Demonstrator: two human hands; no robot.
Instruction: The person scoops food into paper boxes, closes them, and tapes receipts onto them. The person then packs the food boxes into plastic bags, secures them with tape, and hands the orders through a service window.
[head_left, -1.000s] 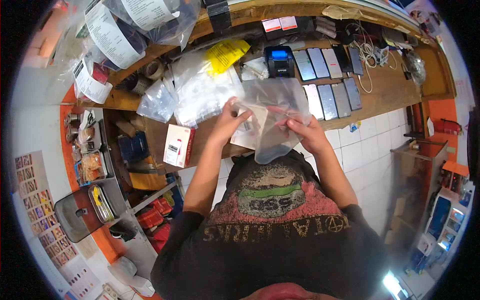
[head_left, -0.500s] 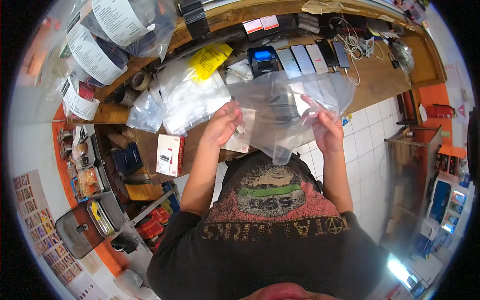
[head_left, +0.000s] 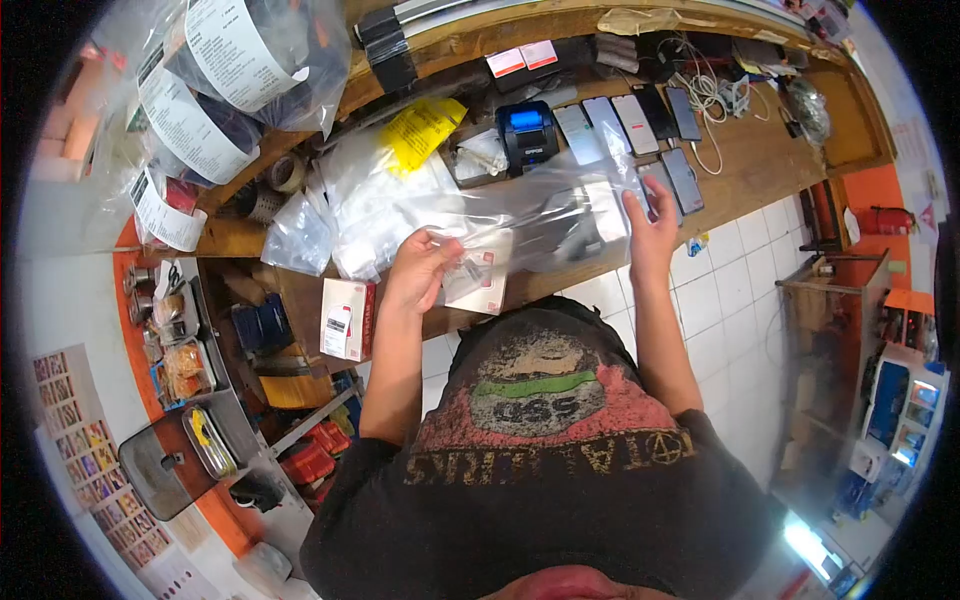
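A clear plastic bag [head_left: 545, 215] is stretched sideways between my two hands, above the front edge of the workbench. My left hand [head_left: 425, 268] pinches its left end, over a pale flat box [head_left: 490, 290]. At the bag's right edge is my right hand [head_left: 652, 225], with curled fingers and the thumb against the plastic. Through the film I make out pale and dark shapes, blurred. Left of my left hand stands a white and red box [head_left: 347, 318]. A stack of clear plastic bags [head_left: 370, 215] lies behind it, with a yellow bag [head_left: 422, 135] on top.
Beyond the bag sits a black and blue label printer [head_left: 527, 137]. Several phones [head_left: 634, 124] lie in a row, and another phone [head_left: 682, 180] is close behind my right hand. White cables [head_left: 705, 95] tangle farther right. Wrapped parcels with labels [head_left: 195, 125] fill the upper left.
The bag has gone from bunched and hanging to drawn out flatter between my hands. My left hand moved left and lower; my right hand's fingers shifted to the bag's edge.
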